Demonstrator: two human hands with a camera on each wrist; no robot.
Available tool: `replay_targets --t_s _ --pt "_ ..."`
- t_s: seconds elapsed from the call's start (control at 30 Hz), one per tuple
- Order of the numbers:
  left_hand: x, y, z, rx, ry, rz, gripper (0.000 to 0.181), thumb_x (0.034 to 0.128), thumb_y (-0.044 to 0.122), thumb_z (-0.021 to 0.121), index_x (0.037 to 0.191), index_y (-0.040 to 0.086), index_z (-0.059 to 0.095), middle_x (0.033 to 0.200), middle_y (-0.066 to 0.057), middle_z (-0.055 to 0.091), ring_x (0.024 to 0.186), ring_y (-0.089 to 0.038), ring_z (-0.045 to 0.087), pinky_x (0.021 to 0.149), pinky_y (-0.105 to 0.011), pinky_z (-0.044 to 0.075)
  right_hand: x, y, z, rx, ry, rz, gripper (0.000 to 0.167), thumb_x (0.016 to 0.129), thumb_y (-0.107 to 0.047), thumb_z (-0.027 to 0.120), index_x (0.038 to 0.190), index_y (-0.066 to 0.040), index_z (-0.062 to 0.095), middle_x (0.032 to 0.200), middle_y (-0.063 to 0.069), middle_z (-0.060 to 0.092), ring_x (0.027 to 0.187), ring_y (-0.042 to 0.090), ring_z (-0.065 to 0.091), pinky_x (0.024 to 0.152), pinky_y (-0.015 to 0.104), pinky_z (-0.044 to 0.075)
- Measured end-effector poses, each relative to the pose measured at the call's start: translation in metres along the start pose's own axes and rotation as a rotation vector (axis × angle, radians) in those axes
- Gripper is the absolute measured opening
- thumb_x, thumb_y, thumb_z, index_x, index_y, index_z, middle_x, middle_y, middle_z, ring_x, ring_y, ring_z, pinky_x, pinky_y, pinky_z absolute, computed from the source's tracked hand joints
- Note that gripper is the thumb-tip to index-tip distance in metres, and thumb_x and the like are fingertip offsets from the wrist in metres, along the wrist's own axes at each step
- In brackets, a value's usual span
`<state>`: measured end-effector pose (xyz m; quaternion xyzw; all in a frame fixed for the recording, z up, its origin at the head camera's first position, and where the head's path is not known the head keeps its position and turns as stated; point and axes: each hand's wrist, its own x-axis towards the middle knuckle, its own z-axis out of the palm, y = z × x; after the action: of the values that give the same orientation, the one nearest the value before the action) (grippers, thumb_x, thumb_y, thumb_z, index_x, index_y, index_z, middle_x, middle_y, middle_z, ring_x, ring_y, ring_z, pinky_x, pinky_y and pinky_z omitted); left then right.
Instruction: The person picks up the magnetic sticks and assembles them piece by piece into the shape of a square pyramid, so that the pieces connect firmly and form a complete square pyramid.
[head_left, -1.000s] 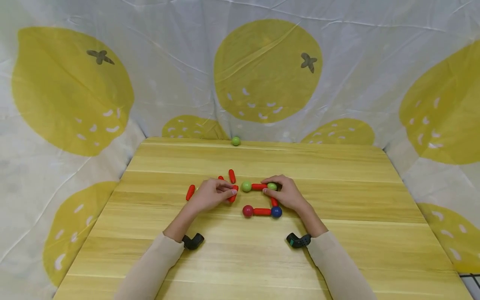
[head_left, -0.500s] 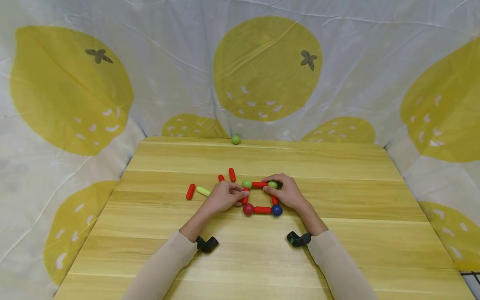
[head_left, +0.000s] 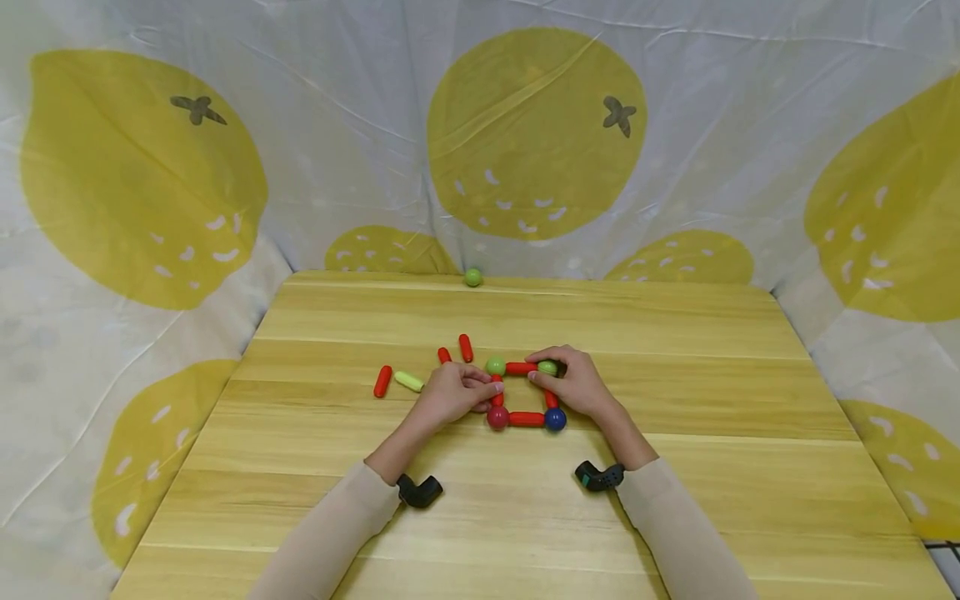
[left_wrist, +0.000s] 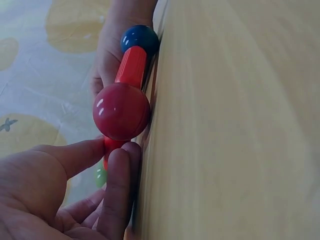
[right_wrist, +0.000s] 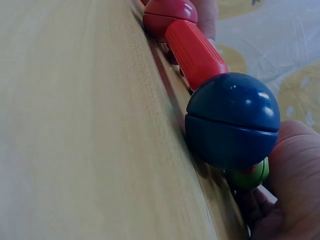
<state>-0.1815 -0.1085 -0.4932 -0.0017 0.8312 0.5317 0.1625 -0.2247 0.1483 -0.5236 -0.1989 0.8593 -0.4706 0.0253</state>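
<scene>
On the table a square of balls and red rods is laid out. Its near corners are a crimson ball (head_left: 498, 417) and a blue ball (head_left: 555, 419), joined by a red rod (head_left: 527, 419). My left hand (head_left: 450, 394) pinches the left-side red rod (left_wrist: 113, 145) between thumb and fingers, between the crimson ball and the far-left green ball (head_left: 496, 366). With thumb and fingers, my right hand (head_left: 576, 383) grips the far-right green ball (head_left: 548, 367), partly covering it. A far red rod (head_left: 521, 367) and a right-side red rod (head_left: 552, 400) meet there.
Left of the square lie loose red rods (head_left: 382, 381) and a light green rod (head_left: 408, 382), its end near my left hand. Another red rod (head_left: 466, 347) lies farther back. A loose green ball (head_left: 472, 277) sits at the table's far edge, by the lemon-print cloth (head_left: 375, 167).
My left hand has moved right, bringing the red rod into the square's left side between the crimson and green balls. The light green rod has come into view. My right hand stays on its ball.
</scene>
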Motion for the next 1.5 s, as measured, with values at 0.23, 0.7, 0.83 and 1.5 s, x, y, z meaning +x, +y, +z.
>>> replay_targets --t_s 0.23,0.7,0.83,1.5 --pt "-0.001 0.002 0.001 -0.012 0.009 -0.007 0.029 0.0900 0.033 0.082 0.104 0.008 0.076 0.090 -0.003 0.079 0.072 -0.015 0.077 0.070 -0.028 0.062 -0.001 -0.001 -0.001 0.014 -0.008 0.017 0.024 0.092 -0.027 0.079 0.115 -0.020 0.078 0.118 0.002 0.074 0.106 0.021 0.064 0.091 0.038 0.050" --pt "0.002 -0.001 0.000 -0.049 0.018 -0.002 0.025 0.0913 0.029 0.081 0.103 0.007 0.076 0.087 -0.004 0.079 0.069 -0.015 0.076 0.067 -0.029 0.063 -0.006 0.002 -0.013 0.080 -0.033 0.044 0.025 0.097 -0.024 0.075 0.121 -0.019 0.075 0.121 0.000 0.073 0.108 0.020 0.066 0.094 0.036 0.054" --pt "0.000 0.000 0.000 -0.057 0.022 -0.004 0.024 0.0909 0.028 0.081 0.102 0.007 0.077 0.087 -0.004 0.079 0.069 -0.015 0.076 0.067 -0.030 0.063 -0.006 0.001 -0.012 0.074 -0.021 0.035 0.028 0.097 -0.025 0.075 0.124 -0.016 0.074 0.122 0.003 0.073 0.105 0.021 0.066 0.091 0.033 0.055" --pt "-0.018 -0.011 -0.079 0.210 0.222 0.177 0.027 0.0925 0.037 0.079 0.107 0.014 0.076 0.095 -0.007 0.076 0.074 -0.022 0.075 0.060 -0.029 0.059 -0.035 0.006 -0.030 0.149 -0.227 -0.084 0.101 0.077 -0.021 0.093 0.159 -0.015 0.034 0.161 0.013 0.039 0.148 0.034 0.041 0.123 0.049 0.033"
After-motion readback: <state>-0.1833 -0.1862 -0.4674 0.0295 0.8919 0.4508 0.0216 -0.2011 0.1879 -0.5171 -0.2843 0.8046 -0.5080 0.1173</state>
